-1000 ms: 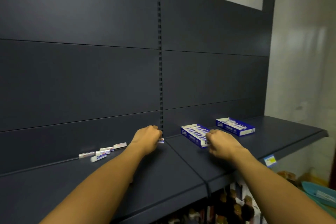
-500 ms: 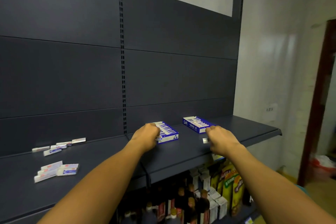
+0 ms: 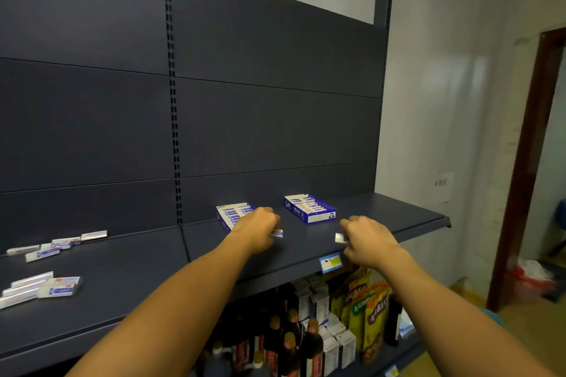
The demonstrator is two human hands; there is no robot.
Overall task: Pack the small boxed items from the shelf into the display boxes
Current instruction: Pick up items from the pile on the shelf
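White small box in left hand

Dim indoor light, soft blur, warped edges

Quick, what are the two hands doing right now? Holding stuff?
Left hand: closed, pinching a small boxed item just in front of a display box.
Right hand: closed, pinching another small white item.
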